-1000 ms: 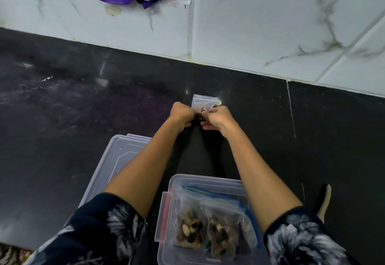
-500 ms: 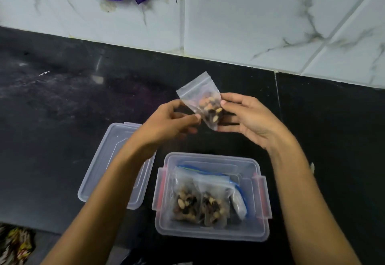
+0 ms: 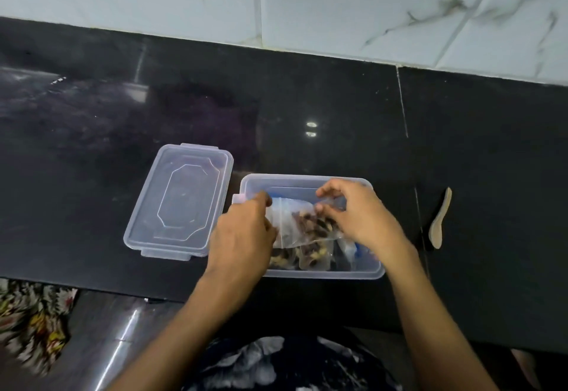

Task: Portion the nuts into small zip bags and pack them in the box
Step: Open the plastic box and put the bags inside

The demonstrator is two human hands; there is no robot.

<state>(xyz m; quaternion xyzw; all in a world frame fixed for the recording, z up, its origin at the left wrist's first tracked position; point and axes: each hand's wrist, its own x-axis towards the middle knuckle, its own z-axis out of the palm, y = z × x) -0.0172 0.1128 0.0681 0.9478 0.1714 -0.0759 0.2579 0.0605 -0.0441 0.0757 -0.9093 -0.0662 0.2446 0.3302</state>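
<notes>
- The lid (image 3: 179,201) lies flat on the black worktop (image 3: 338,108), just left of the box and near the worktop's front edge, with neither hand touching it.
- The left hand (image 3: 242,237) is over the box's left end, fingers curled onto the left edge of a filled zip bag (image 3: 302,224); it looks like a pinch, though the fingertips are hidden under the knuckles.
- That zip bag lies on its side across the open top of the box (image 3: 310,274), its long axis running left to right along the length of the box, with the clear top portion toward the left hand and the dark-and-pale nuts gathered toward the right.
- Beneath it, against the box's front wall, sit earlier packed bags (image 3: 302,257) of nuts (how many I cannot tell), so the new one has to go down on top of or behind them.
- The right hand (image 3: 359,215) grips the nut-heavy right end, fingers curled round it, thumb up near the box's back rim.
- Both hands are on the zip bag, one at each end; the bag's heavier end is at the right hand, so I judge that hand will do most of the pressing down.
- A wooden spoon (image 3: 441,221) lies on the worktop well right of the box, its handle pointing away toward the wall.
</notes>
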